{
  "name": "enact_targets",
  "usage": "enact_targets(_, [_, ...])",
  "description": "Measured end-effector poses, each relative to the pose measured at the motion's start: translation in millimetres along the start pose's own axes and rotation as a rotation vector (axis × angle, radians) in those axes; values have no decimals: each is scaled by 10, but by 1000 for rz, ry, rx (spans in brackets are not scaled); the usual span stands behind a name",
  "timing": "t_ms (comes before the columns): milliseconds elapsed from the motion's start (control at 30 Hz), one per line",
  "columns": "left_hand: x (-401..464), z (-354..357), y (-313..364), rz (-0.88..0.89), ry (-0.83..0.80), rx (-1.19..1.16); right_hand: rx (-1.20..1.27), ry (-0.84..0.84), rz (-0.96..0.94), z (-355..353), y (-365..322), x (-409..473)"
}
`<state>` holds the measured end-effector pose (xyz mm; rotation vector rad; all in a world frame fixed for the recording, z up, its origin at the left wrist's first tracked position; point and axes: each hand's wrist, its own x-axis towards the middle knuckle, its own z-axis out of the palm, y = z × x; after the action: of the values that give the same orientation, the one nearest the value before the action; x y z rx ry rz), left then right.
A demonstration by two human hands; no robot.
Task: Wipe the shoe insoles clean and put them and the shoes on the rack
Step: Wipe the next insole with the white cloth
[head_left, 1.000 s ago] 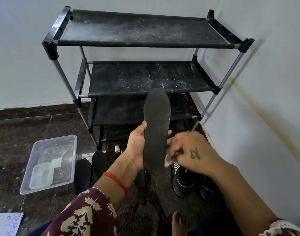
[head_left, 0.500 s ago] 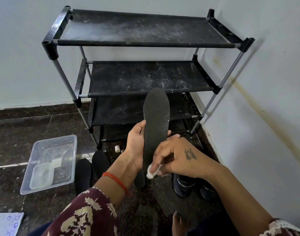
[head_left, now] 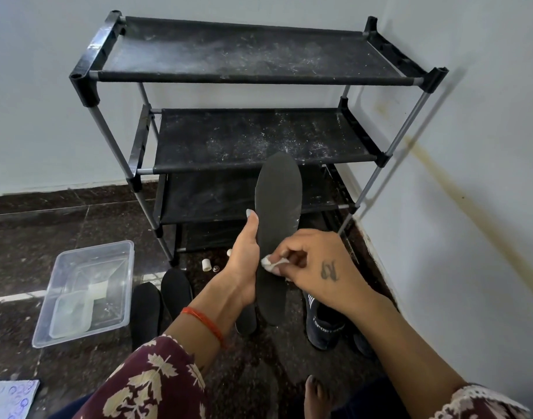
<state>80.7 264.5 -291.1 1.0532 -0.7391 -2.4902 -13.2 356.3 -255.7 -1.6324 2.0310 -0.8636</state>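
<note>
Fingers [head_left: 284, 263] of the right hand [head_left: 316, 264] pinch a small white wad [head_left: 271, 263] against the face of the black insole [head_left: 277, 237], which the left hand [head_left: 244, 261] grips upright by its edge, thumb lying along the rim. Since half a second ago the wad has climbed from the heel end toward the middle of the insole, and a second ago it sat at the right edge, so the wiping is working stroke by stroke up the face; the upper half toward 12 o'clock probably remains to be done. The insole hangs in the air in front of the rack [head_left: 259, 77], whose dusty shelves hold nothing I can see. At 8 o'clock two more insoles [head_left: 159, 300] lie on the floor beside a clear plastic tub [head_left: 87, 285]; a third dark one shows below the left hand. At 5 o'clock the dark shoes [head_left: 325, 328] sit under the right wrist, near the wall. Two small white caps [head_left: 206, 264] lie by the rack's foot. Nothing blocks the shelves.
</note>
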Motion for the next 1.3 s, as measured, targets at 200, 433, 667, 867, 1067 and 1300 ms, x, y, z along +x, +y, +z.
enact_targets(200, [-34, 39, -21, -17, 25, 91, -67, 61, 19, -15, 29, 18])
enact_targets(433, [-59, 53, -39, -29, -138, -48, -93, 251, 186, -128, 191, 90])
enact_targets(667, [-83, 50, 15, 34, -103, -26, 47, 229, 5, -57, 88, 75])
enact_targets(867, [-54, -7, 14, -10, -50, 11, -29, 49, -37, 53, 62, 75])
enact_targets(1067, [-111, 92, -37, -44, -107, -2, -72, 135, 40, 42, 111, 118])
enact_targets(1300, [-140, 103, -22, -38, -185, -71, -65, 278, 210, -45, 193, 173])
